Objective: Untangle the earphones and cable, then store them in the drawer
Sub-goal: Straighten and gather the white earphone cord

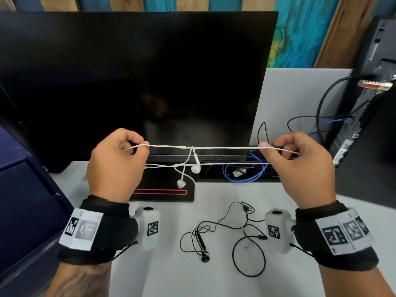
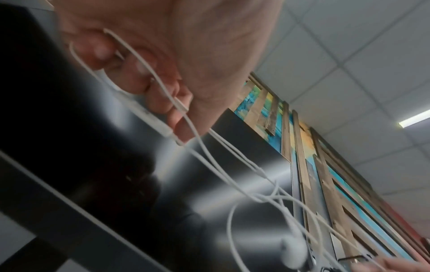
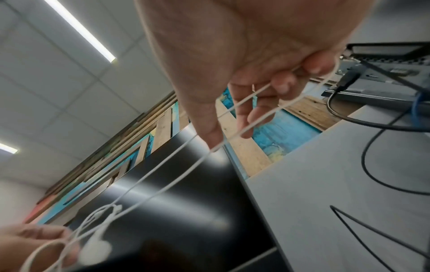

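White earphones [image 1: 225, 148] are stretched level in the air between both hands, in front of the monitor. My left hand [image 1: 120, 155] pinches the cord's left end, and my right hand [image 1: 293, 155] pinches its right end. Two strands run between them, with a small knot [image 1: 192, 149] near the middle. Two earbuds [image 1: 195, 168] dangle below the knot. In the left wrist view the cord [image 2: 149, 73] runs across curled fingers. In the right wrist view the strands [image 3: 242, 103] pass through the fingers. Black earphones [image 1: 225, 234] lie loosely tangled on the desk below.
A dark monitor [image 1: 137, 82] stands close behind the hands on a black base [image 1: 162, 189]. Blue drawers [image 1: 23, 189] sit at the left. A coiled blue cable [image 1: 246, 172] lies behind the desk slot. A computer tower [image 1: 372, 116] with black cables stands at the right.
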Demonstrator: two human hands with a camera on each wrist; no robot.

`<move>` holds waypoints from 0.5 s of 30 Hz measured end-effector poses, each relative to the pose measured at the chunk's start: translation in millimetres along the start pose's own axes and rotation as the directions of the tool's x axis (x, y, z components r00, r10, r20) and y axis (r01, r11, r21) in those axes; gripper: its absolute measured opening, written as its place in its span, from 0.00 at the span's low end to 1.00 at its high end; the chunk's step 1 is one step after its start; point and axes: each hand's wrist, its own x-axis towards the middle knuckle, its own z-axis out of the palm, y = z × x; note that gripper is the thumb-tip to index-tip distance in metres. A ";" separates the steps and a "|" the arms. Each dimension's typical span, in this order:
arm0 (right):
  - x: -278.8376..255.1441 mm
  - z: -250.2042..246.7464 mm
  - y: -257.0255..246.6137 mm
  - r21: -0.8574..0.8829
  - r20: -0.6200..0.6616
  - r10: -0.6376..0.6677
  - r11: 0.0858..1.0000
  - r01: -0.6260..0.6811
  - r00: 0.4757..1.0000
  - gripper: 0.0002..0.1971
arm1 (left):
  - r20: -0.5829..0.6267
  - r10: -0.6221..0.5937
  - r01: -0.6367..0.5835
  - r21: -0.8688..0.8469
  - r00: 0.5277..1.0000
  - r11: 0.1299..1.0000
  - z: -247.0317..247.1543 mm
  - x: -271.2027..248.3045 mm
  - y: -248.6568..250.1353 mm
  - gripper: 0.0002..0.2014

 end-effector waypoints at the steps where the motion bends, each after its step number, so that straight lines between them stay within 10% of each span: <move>1: 0.2 0.5 0.1 -0.081 -0.026 -0.059 0.995 0.056 0.998 0.12 | 0.002 0.007 -0.007 0.050 1.000 0.999 0.8 -1.2 -0.3 0.05; 5: 7.3 -0.8 4.8 0.240 0.011 0.012 0.971 -0.015 1.000 0.06 | 0.057 -0.047 0.060 -0.255 0.997 0.965 7.6 -0.4 3.6 0.04; 10: 12.8 -10.5 -6.3 0.736 0.451 0.233 0.450 -0.506 0.862 0.10 | 0.219 -0.223 0.310 -0.574 0.950 0.758 10.9 2.2 13.4 0.06; 15: 12.8 -23.9 -19.4 0.611 0.468 0.159 0.653 -0.448 0.869 0.17 | 0.456 -0.249 0.499 -0.585 0.854 0.639 18.3 2.1 36.6 0.07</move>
